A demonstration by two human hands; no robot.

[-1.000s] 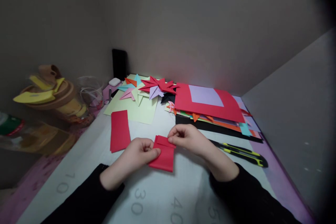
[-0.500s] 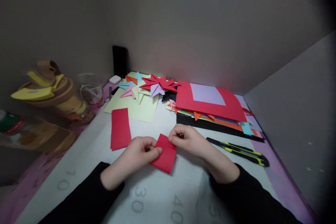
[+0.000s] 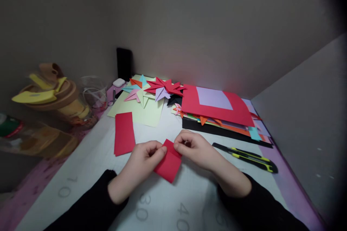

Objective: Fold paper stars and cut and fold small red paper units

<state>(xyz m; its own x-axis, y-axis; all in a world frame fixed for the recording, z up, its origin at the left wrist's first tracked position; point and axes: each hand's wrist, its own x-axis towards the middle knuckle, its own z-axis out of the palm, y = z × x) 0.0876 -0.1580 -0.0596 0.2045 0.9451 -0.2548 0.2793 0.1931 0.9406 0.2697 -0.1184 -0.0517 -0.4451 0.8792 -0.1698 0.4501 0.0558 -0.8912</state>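
Observation:
A small folded red paper (image 3: pixel 169 164) lies on the white mat in front of me. My left hand (image 3: pixel 143 160) pinches its left upper edge with thumb and fingers. My right hand (image 3: pixel 193 148) pinches the paper's top corner from the right. Both hands meet at the upper tip of the piece, which is turned at a slant. A flat red paper strip (image 3: pixel 124 133) lies to the left of my left hand, untouched.
A yellow-and-black utility knife (image 3: pixel 245 156) lies right of my right hand. A stack of coloured sheets (image 3: pixel 217 108) and folded paper stars (image 3: pixel 159 88) sit at the back. Jars and a wooden stand (image 3: pixel 54 97) crowd the left; walls close in behind and right.
The folded red paper has been turned to a slant and its upper flap pressed down. My hands have drawn closer together at its top corner.

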